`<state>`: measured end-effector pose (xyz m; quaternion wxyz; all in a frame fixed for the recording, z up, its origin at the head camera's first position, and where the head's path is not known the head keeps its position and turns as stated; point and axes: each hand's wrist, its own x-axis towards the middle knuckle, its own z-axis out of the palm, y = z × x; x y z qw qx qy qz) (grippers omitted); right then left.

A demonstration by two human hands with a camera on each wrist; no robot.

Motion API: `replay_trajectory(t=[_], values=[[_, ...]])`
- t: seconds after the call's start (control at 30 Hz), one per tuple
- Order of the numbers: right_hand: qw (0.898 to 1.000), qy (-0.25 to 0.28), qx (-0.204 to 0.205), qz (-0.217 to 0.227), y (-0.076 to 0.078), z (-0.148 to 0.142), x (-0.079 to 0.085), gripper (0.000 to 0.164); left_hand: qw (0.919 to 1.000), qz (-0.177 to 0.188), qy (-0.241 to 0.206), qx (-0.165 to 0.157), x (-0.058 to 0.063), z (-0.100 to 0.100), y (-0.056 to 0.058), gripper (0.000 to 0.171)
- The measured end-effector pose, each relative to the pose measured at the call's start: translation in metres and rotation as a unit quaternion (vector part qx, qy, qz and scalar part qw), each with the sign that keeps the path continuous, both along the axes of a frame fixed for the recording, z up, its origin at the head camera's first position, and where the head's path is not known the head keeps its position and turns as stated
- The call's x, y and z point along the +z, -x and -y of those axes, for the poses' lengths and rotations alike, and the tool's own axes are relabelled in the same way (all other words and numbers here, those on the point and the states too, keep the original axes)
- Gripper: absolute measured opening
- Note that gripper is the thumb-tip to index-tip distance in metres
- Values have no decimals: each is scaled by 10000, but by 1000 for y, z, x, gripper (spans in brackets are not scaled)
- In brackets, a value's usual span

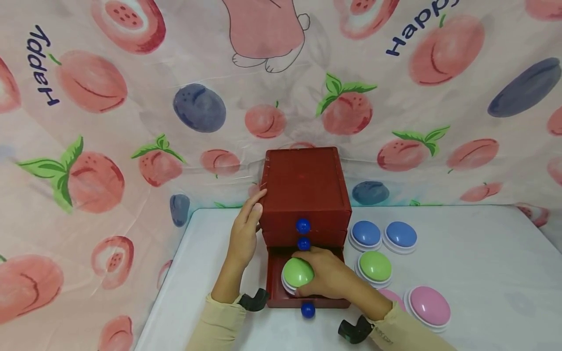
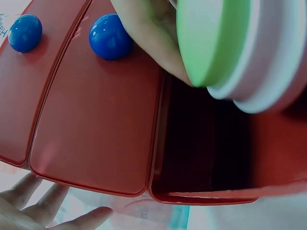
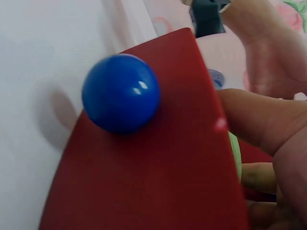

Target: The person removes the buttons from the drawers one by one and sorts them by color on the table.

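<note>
A dark red cabinet [image 1: 303,180] with blue knobs stands on the white table, its bottom drawer [image 1: 285,303] pulled out. Over that drawer, my right hand [image 1: 327,274] grips a green dome button [image 1: 297,272] with a white base, thumb and fingers around its sides. The left wrist view shows this button's white stepped base [image 2: 254,62] tilted above the drawer's dark inside. My left hand [image 1: 243,239] rests along the cabinet's left side with fingers extended. In the right wrist view, the drawer front with its blue knob [image 3: 120,93] hides most of the green button.
Right of the cabinet sit two blue dome buttons [image 1: 366,233], another green button [image 1: 375,266] and a pink button [image 1: 430,305]. A second pink one [image 1: 391,296] is partly covered by my right forearm. A fruit-printed cloth [image 1: 263,87] hangs behind the table.
</note>
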<state>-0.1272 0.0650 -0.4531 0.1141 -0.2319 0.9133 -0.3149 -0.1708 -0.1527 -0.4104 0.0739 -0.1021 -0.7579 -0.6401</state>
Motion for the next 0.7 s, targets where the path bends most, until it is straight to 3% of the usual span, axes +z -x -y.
replay_trajectory(t=[0.37, 0.7], values=[[9998, 152, 66, -133, -8, -27, 18, 68, 10000, 38, -28, 5, 1, 0, -2, 42], [9990, 76, -291, -320, -16, -70, 45, 71, 9999, 16, -97, -47, 2, -1, -2, 42]])
